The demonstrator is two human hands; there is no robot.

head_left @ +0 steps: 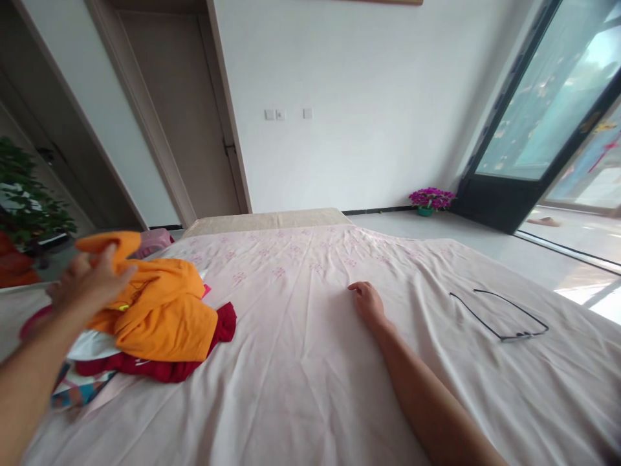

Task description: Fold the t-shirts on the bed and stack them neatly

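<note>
At the left, my left hand (92,278) is closed on a raised fold of an orange garment (169,317), which looks like a sweatshirt or T-shirt. The garment lies crumpled on top of a pile of clothes. Below it show a dark red garment (226,323), a white cloth (94,345) and a checked cloth (87,387). My right hand (369,303) rests on the pale pink sheet (301,375), fingers loosely bent and pointing left, holding nothing. Some of its fingers are hidden under the hand.
Black-framed glasses (514,336) lie on the sheet at the right. A pink object (155,241) stands behind the clothes. Purple flowers (431,198) in a green pot are on the floor by the glass door (533,116). A leafy plant (29,200) is at the far left.
</note>
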